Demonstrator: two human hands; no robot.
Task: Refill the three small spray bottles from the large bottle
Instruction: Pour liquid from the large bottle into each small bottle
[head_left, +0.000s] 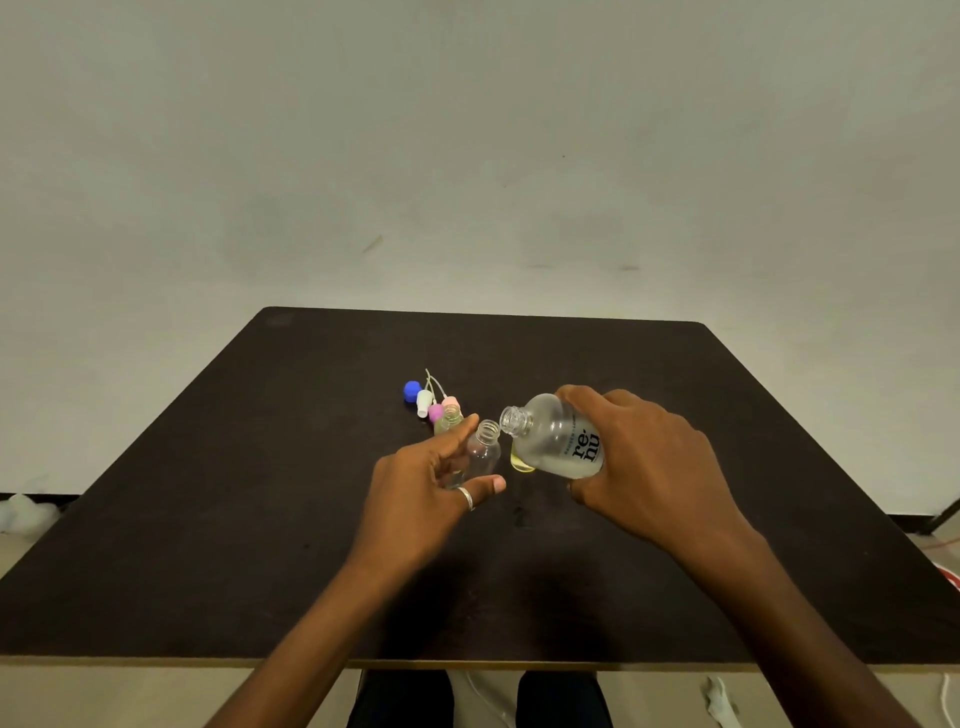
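Soft, even, rather dim light. Blurry shadows darken the table (208, 519) near its front. Wide-angle distortion bows its edges.

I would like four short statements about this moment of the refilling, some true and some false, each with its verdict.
1. The right hand holds the large bottle tilted. True.
2. The large bottle has its cap on. False: its threaded mouth is open and points toward the small clear bottle.
3. The left hand holds the small clear bottle. True.
4. The blue cap is screwed on a small bottle. False: it lies loose on the table, beyond the bottles, next to the other spray heads.
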